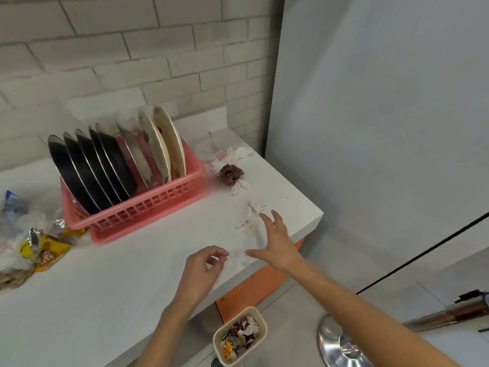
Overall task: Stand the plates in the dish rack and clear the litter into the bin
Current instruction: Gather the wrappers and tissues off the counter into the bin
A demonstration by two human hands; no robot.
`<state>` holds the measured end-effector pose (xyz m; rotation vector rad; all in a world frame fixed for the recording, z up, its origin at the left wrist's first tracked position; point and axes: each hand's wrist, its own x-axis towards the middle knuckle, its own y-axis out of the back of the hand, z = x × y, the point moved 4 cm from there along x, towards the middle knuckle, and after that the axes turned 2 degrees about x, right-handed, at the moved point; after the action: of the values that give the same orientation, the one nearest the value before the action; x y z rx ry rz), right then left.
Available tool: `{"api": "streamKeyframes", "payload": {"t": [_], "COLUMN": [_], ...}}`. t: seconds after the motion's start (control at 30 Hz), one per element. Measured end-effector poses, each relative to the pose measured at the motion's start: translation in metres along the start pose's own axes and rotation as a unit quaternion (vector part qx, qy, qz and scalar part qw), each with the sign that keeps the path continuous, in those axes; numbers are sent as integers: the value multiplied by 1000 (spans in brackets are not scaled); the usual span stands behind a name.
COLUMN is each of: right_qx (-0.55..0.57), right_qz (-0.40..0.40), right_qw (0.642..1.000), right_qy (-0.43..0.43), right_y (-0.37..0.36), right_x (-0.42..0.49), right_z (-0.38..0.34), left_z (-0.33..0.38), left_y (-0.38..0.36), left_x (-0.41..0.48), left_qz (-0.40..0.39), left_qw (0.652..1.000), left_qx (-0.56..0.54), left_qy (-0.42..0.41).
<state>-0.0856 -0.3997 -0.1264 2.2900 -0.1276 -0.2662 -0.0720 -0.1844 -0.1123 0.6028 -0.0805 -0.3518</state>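
Several plates, black ones (90, 170) on the left and pale ones (161, 149) on the right, stand upright in the pink dish rack (148, 210) on the white counter. White tissue scraps (251, 215) and a brown crumpled wrapper (229, 174) lie to the right of the rack. My right hand (277, 242) hovers with fingers spread just beside the nearest scraps. My left hand (203, 271) is curled near the counter's front edge, pinching a small white scrap (214, 258). A cream bin (239, 336) with litter in it stands on the floor below.
Snack wrappers and plastic bags (29, 242) lie in a heap left of the rack. More tissue (239, 152) and clear plastic lie at the back right corner. The counter (105, 300) ends at the right beside a grey wall. A metal stool base (338, 345) stands on the floor.
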Motion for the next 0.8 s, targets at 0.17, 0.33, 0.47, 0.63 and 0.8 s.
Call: {"api": "streamKeyframes", "payload": {"t": [0.17,0.33,0.47,0.63,0.8], "right_qx": [-80,-243,-229,-189,-171], "right_qz": [33,45,66,70,58], "right_qw": [996,969,969,974,975], "right_qy": [-37,5,71,106,128], "right_y": [-24,-39,-36,-36,-32], "right_x": [68,87,81,76,81], "right_z": [-10,-1,5,7,12], "left_z": [-17,-16,-4,15,37], "left_y": [17,17,9,-12,-29], "left_x": [55,101,133,162,197], "left_qz": [-2,-37,-60,-91,-113], "left_qw": [1000,998,993,982,946], "left_qx": [-7,-2,16,90,252], "left_qy": [-23,-55,-97,-139,-167]}}
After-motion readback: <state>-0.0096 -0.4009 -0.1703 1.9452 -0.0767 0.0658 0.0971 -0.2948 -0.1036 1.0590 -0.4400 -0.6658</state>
